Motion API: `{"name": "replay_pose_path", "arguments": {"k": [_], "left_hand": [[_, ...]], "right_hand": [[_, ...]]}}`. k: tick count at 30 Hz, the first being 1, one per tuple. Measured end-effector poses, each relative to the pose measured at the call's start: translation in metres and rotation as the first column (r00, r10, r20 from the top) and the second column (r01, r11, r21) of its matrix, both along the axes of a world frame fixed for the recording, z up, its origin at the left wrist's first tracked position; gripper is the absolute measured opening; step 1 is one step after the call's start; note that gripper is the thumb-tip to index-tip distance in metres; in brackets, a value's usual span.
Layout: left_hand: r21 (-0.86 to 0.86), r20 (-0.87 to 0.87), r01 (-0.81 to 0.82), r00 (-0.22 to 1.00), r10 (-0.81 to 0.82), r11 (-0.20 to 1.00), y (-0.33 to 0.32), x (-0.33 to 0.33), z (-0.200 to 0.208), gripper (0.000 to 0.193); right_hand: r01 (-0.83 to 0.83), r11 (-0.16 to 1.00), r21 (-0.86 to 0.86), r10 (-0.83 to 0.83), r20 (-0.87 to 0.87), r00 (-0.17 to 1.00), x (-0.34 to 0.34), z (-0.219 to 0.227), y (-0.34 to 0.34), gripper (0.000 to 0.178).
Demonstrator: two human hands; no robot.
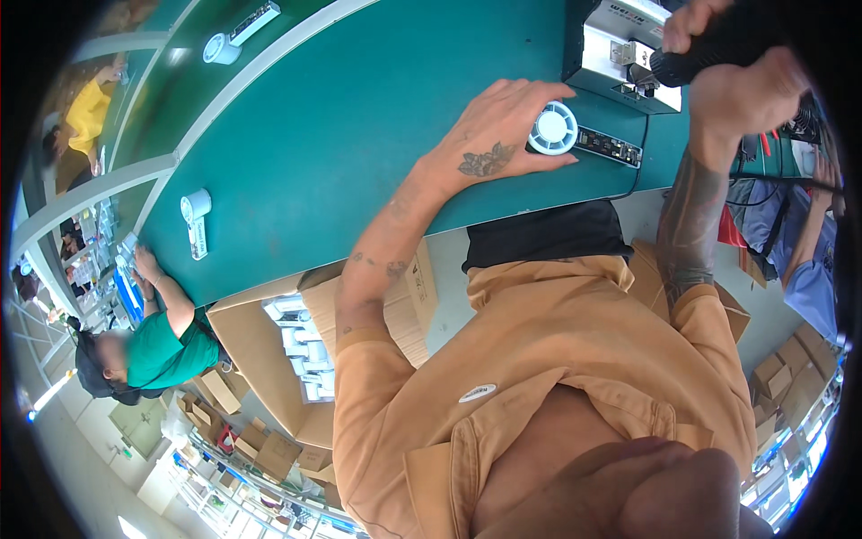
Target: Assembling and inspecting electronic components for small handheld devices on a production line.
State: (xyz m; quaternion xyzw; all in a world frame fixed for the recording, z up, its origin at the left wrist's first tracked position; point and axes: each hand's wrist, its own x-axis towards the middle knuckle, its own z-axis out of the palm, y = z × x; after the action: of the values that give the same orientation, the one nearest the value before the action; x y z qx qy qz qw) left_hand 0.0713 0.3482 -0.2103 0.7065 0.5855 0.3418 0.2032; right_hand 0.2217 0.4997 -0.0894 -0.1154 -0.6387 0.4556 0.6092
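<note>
My left hand (503,126) curves round the white slatted round head of a small handheld fan (552,128), thumb on one side and fingers on the other. The fan lies on the green table, its opened handle baring a dark circuit strip (609,146) that points right. Up at the right, my right hand (745,94) is closed and smeared by motion against a dark ribbed thing (718,49) whose kind I cannot make out. Past it show some fingers (691,22); whose they are is unclear. A silver and black metal box (624,54) with metal fittings stands beside that.
Another white fan (195,223) lies at the table's left end, and one more (235,36) beyond the pale rail (206,135). A carton (260,359) of white parts stands below the table. A person in green (175,346) works at left; a blue-clad person (813,251) is at right. Dark cables (781,180) hang there.
</note>
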Motion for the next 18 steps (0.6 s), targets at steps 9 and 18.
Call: {"name": "replay_pose_path", "arguments": {"k": [9,18], "left_hand": [[0.104,-0.039,0.013,0.999,-0.009,0.994,0.006,0.008,-0.001,0.063],[0.091,-0.052,0.034,0.998,-0.029,0.995,0.004,0.002,0.002,0.063]], "right_hand": [[-0.527,0.843,-0.103,0.505,-0.184,0.843,0.043,-0.038,0.014,0.121],[-0.165,0.945,-0.284,0.141,-0.103,0.985,-0.012,-0.018,-0.049,0.090]]}}
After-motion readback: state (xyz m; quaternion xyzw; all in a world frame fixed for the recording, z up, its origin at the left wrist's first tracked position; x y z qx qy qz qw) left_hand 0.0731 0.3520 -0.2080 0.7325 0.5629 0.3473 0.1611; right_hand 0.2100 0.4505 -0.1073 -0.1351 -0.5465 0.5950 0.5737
